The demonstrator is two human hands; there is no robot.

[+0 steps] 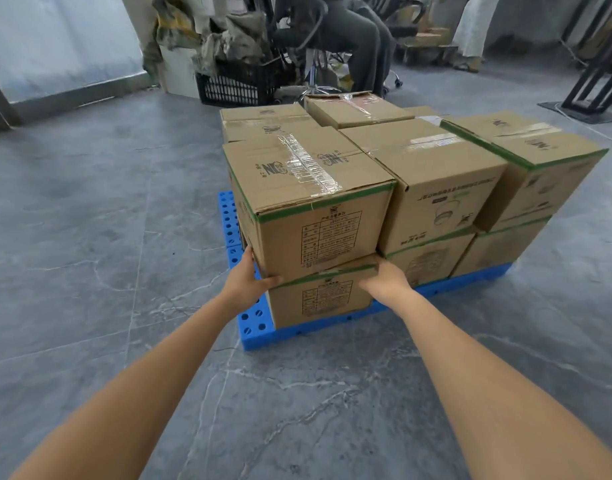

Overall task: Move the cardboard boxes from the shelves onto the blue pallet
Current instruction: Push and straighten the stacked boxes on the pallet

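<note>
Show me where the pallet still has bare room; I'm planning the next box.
Bare: the holed strip of blue pallet left of the held upper box, likely too narrow for a box, plus a thin front lip. Elsewhere the boxes stand tight, two high in front; the right hand sits at their seam.

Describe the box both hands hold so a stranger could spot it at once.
Find the blue pallet on the grey floor, stacked with cardboard boxes. The held box tops the stack at the near left corner. Alone among its neighbours, it has the left hand and right hand gripping its bottom corners.
</note>
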